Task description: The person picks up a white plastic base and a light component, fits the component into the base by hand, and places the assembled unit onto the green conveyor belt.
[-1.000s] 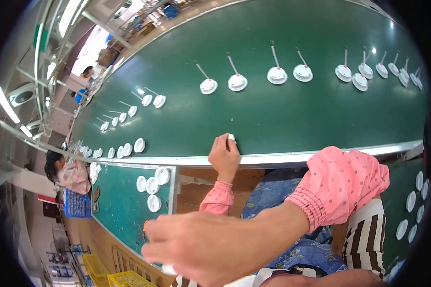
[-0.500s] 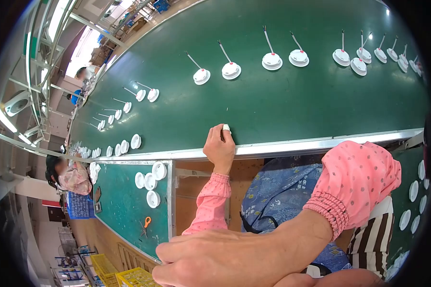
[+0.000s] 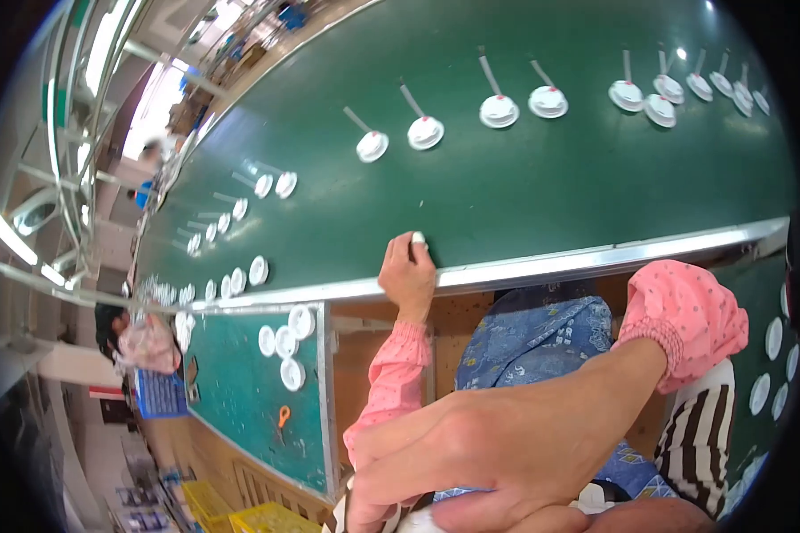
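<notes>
My left hand [image 3: 408, 274] rests closed on the metal front edge of the green table [image 3: 524, 191]. A white covering [image 3: 418, 238] wraps one of its fingertips, and nothing shows in its grasp. Close to the camera, my right hand [image 3: 471, 453] reaches across my lap toward the lower left. Its fingers are bent inward and their tips are hidden, so what they may hold cannot be seen. Beyond the left hand stand white round lamp units [image 3: 499, 111] with upright cables and red spots at the cable base.
White round rings [image 3: 285, 341] and orange-handled scissors [image 3: 284, 416] lie on a lower green side table [image 3: 240, 373]. More white discs [image 3: 760, 393] are at the far right. Yellow crates [image 3: 276, 518] stand on the floor. A co-worker [image 3: 147, 342] sits at the left.
My right hand has moved right and down, nearer my body. My left hand stays at the table edge. The view has shifted slightly.
</notes>
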### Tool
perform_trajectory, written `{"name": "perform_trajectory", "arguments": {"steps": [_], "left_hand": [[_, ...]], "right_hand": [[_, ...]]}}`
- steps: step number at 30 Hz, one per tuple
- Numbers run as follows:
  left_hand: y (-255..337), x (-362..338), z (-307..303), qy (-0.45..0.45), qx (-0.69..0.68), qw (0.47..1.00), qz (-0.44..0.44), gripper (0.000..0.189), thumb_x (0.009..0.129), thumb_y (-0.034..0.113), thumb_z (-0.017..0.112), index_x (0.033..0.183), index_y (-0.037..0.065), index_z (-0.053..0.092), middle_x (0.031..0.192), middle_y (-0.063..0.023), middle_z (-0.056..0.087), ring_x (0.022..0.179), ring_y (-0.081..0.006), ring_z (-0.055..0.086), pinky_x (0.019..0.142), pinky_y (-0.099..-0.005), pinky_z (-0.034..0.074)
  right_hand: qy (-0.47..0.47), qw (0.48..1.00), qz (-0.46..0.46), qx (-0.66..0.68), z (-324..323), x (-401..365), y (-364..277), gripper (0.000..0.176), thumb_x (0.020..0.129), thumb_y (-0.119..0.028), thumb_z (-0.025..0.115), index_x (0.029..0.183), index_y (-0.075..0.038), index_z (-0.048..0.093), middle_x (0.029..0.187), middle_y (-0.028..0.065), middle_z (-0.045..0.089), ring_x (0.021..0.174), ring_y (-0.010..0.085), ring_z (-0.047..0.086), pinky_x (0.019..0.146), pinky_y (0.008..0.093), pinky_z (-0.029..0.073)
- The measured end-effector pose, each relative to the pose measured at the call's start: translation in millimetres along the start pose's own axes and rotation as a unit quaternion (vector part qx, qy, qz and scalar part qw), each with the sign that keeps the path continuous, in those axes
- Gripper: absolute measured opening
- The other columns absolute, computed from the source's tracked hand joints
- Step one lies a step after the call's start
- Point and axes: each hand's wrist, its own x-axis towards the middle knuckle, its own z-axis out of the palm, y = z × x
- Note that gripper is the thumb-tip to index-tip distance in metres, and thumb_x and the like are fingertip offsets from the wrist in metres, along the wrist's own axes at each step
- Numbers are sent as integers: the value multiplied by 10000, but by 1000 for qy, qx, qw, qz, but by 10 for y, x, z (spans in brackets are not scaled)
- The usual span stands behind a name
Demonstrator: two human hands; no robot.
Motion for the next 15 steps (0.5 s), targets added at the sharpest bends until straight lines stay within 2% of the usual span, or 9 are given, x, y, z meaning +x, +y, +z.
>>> {"name": "perform_trajectory", "arguments": {"steps": [1,3,6,15], "left_hand": [[29,24,67,11,-12,999,27,114,905,85,661,998,61,722,903,-85,718,741,-274,686,684,-367,540],[162,27,83,-5,-25,999,-33,111,900,82,656,982,51,725,901,-105,717,753,-278,688,698,-366,541],[148,1,107,-18,-17,999,-49,112,934,157,651,981,87,725,916,-79,719,778,-289,694,683,-383,545],[149,18,93,-31,-13,998,-45,98,941,162,662,964,85,717,882,-63,709,736,-254,683,658,-370,530]], "right_hand": [[-19,998,15,-50,-129,-58,-249,220,852,-1,620,1052,-13,709,1003,81,682,914,180,634,781,322,506],[2,993,13,-120,-199,-205,-462,241,850,-12,642,1082,-13,710,1029,75,685,933,169,633,796,303,501],[57,989,-46,-128,-210,-299,-283,270,839,-17,675,1106,-9,707,1052,78,688,955,172,638,820,297,502],[55,973,-196,-112,-82,-257,-187,380,759,66,658,1134,16,698,1090,108,704,1007,204,648,875,327,514]]}}
